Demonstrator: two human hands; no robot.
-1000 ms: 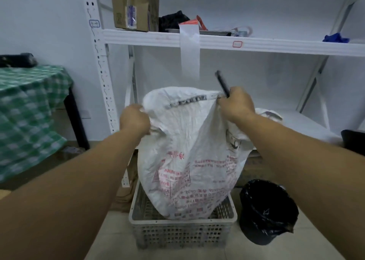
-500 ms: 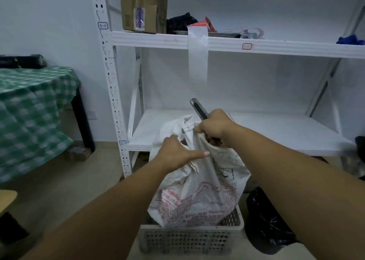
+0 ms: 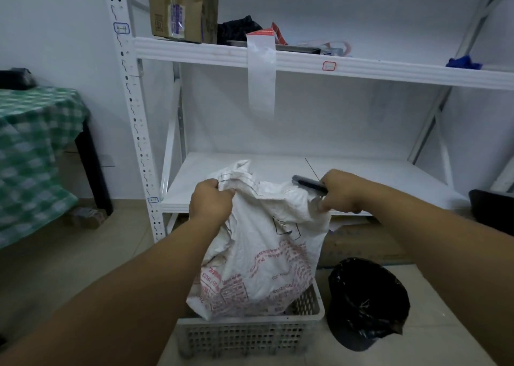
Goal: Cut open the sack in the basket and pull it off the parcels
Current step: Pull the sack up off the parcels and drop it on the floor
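On a tiled floor before white shelving (image 3: 306, 62), the left hand (image 3: 210, 200) and right hand (image 3: 338, 191) — grip clenched on the sack (image 3: 264, 243) — lift it from the basket (image 3: 250, 335), a cutter (image 3: 308, 183) in the right.

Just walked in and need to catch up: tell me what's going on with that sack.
A person stands over a white woven sack whose lower end sits in a pale plastic basket on the floor. The left hand bunches the sack's top edge, and the right hand grips the other side of the top while also holding a dark cutter. No parcels show yet; the sack hides whatever is in the basket. A black-lined bin stands to the right of the basket.
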